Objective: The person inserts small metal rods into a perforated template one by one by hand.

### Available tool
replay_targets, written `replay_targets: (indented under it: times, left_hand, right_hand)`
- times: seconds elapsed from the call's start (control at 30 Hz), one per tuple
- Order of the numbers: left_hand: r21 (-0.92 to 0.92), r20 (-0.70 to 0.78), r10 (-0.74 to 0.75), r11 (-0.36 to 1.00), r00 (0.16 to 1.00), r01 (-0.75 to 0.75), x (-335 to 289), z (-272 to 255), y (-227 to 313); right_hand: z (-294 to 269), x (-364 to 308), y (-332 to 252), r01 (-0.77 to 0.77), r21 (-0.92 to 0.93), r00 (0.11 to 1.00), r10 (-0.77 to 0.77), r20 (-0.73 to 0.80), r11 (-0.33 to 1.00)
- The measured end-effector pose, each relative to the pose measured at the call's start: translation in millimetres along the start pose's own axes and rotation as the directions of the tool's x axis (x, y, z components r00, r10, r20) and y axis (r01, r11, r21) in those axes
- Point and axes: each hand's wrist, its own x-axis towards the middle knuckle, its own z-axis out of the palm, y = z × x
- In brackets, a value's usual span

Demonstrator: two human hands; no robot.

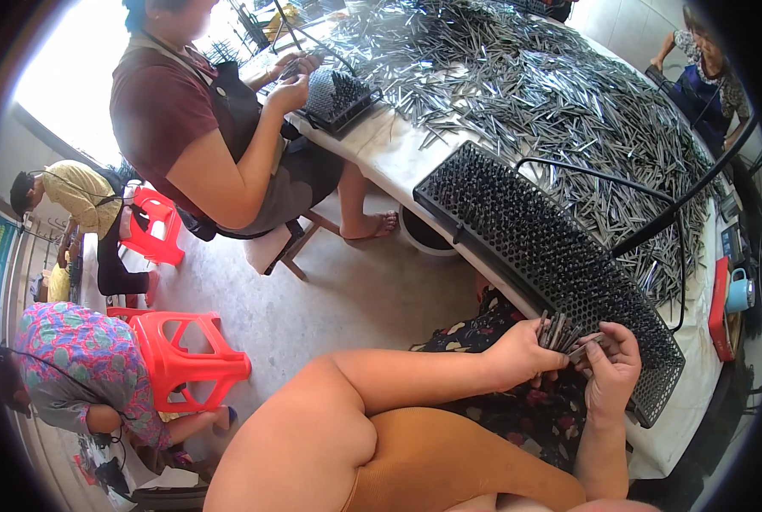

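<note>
Both my hands grip metal pins: left hand (522, 352) a bundle (557, 333), right hand (613, 367) one pin (587, 346), just below the black perforated tray (552, 247).

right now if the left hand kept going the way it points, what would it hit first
Most likely the right hand: the left hand, gripping a bundle of thin metal pins, points across at it. The black perforated tray lies just beyond, though depth is unclear.

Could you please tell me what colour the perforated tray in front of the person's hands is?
The perforated tray is black, seen best in the head view.
</note>
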Motion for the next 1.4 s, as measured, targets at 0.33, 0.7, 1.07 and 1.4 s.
replay_targets:
  times: [0.33,0.7,1.07,1.4]
  left_hand:
    - [0.073,-0.164,-0.239,0.965,0.957,0.253,4.7,4.8,13.0]
    - [-0.036,-0.087,-0.235,0.972,0.968,0.233,15.4,5.9,-18.0]
    - [-0.014,-0.116,-0.206,0.979,0.972,0.205,12.9,4.0,-17.5]
    - [-0.021,-0.116,-0.220,0.975,0.969,0.220,14.2,2.7,-16.4]
  right_hand:
    - [-33.7,27.2,-14.5,0.239,-0.286,0.924,-0.308,-0.225,0.928]
    - [-60.3,32.2,6.9,0.433,-0.469,0.803,-0.565,-0.187,0.770]
    - [-63.6,34.3,6.1,0.494,-0.625,0.744,-0.666,-0.054,0.604]
    - [-62.8,31.9,4.2,0.496,-0.677,0.759,-0.650,0.033,0.544]
